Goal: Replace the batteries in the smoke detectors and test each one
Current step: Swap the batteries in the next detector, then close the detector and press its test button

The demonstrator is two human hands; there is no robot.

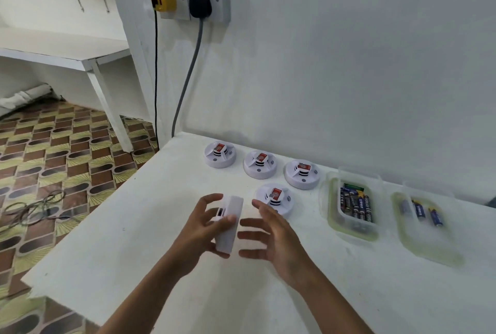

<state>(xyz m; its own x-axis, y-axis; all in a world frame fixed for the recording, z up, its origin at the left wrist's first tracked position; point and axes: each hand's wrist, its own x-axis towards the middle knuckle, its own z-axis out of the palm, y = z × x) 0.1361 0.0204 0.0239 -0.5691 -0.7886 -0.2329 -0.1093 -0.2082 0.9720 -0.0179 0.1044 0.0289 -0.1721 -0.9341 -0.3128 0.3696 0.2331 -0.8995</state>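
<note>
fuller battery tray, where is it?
Head view, right side of the table: the fuller battery tray sits between the rightmost smoke detector and the sparser tray.

Held detector point(229, 226) face hidden; battery point(357, 206) labels too blurred.

Bright, even, soft light all over, hardly a shadow on the white table point(349, 293). Wide-angle bend curves the edges, and both hands and the right-hand containers point(426, 223) smear with blur.
</note>
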